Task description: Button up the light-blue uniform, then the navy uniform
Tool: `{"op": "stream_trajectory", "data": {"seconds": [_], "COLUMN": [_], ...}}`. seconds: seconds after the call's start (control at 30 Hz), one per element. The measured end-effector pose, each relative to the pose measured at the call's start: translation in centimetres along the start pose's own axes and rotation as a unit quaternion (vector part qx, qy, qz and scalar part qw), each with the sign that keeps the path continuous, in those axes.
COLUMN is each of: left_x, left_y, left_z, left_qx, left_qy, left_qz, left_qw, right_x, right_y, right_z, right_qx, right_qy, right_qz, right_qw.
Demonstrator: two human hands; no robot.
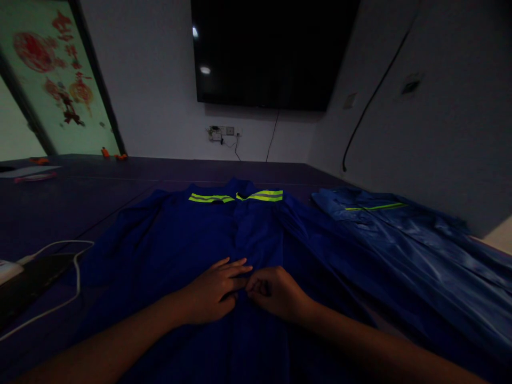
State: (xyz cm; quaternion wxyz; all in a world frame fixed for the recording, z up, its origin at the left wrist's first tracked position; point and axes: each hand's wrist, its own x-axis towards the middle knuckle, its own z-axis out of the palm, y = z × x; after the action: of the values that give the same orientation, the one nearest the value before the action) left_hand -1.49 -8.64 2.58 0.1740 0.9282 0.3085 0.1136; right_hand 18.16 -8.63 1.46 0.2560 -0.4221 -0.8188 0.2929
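Note:
A dark blue work jacket [188, 240] with yellow-green reflective stripes near its collar lies flat on the dark table [60, 197] in front of me. Both hands meet at its centre front placket. My left hand [214, 290] rests on the fabric with fingers stretched toward the placket, touching the cloth. My right hand [274, 293] is curled, its fingers pinched together on the jacket's front edge. What exactly sits between those fingertips is too dark to make out.
A second, lighter blue jacket [400, 240] with a thin reflective stripe lies to the right. A white cable [60, 266] and a dark flat device [28, 280] lie at the left edge. A black screen [272, 53] hangs on the far wall.

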Motion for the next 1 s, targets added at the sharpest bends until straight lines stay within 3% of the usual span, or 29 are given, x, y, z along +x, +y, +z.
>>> {"op": "stream_trajectory", "data": {"seconds": [0.4, 1.0], "left_x": [0.0, 0.02], "left_y": [0.23, 0.19], "left_z": [-0.3, -0.2], "left_qx": [-0.01, -0.008], "left_qy": [-0.003, -0.007], "left_qz": [0.003, -0.002], "left_qw": [1.0, 1.0], "right_x": [-0.32, -0.15], "right_y": [-0.11, 0.38], "right_z": [-0.34, -0.39], "right_qx": [-0.027, -0.028], "right_qy": [-0.031, -0.024], "right_qz": [-0.058, -0.105], "right_qw": [0.997, 0.994]}}
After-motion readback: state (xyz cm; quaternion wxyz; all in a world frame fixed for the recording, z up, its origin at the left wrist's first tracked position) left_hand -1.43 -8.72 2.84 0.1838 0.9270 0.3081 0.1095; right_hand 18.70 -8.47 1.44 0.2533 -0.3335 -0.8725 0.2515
